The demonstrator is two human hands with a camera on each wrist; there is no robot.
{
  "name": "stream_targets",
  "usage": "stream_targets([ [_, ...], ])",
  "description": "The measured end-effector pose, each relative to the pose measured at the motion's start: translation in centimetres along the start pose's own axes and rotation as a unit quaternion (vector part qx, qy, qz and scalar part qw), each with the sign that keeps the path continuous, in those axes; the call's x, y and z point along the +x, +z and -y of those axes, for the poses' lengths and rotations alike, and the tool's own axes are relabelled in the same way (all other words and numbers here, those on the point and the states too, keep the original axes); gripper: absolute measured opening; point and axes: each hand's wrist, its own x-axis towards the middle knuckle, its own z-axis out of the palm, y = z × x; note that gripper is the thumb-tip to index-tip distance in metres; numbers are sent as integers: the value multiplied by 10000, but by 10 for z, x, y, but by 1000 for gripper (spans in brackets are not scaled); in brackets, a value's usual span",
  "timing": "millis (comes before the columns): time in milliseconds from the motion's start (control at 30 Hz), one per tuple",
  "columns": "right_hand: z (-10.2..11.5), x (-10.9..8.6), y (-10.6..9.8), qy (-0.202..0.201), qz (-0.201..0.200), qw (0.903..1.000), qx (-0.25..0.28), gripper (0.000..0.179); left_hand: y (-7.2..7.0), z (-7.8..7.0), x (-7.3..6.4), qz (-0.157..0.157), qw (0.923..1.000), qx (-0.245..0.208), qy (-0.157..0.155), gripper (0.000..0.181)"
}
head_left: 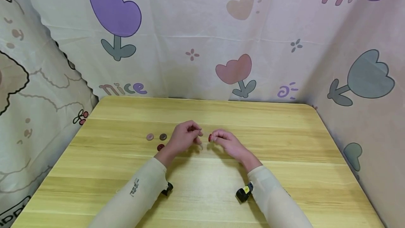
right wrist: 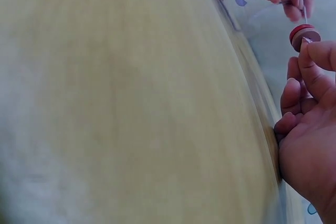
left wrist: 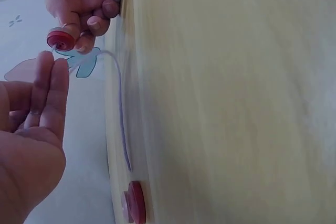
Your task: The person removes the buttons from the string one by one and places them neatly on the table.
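Note:
Above the table, my left hand (head_left: pixel 185 138) pinches a thin pale string (left wrist: pixel 121 106) between its fingertips. One length of it arcs over and hangs down toward the tabletop. A short stretch runs taut from those fingertips to a red button (left wrist: pixel 61 40). Behind that button sits a brownish button (right wrist: pixel 306 39), face to face with it on the string. My right hand (head_left: pixel 229 145) holds them at the far side, thumb and forefinger pinching a small whitish bit of string at the brownish button's middle. The right hand's other fingers are curled loosely.
Left of the left hand, a pink button (head_left: pixel 150 137), a dark brown button (head_left: pixel 162 137) and a dark red button (head_left: pixel 160 147) lie on the wooden table (head_left: pixel 202 200). A printed cloth (head_left: pixel 177 45) hangs behind the table's back edge.

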Motion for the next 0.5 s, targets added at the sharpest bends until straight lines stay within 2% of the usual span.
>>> stream_targets([
  [100, 0, 0, 1, -46, -19, 10000, -41, 21, 1, -1, 1, -107, 9997, 226, 48, 16],
  [233, 2, 0, 1, -55, -25, 10000, -22, 21, 1, -1, 2, -121, 9957, 915, 116, 22],
  [500, 2, -1, 1, -68, -27, 10000, 7, 21, -1, 2, -1, 363, 9888, 1434, 174, 17],
])
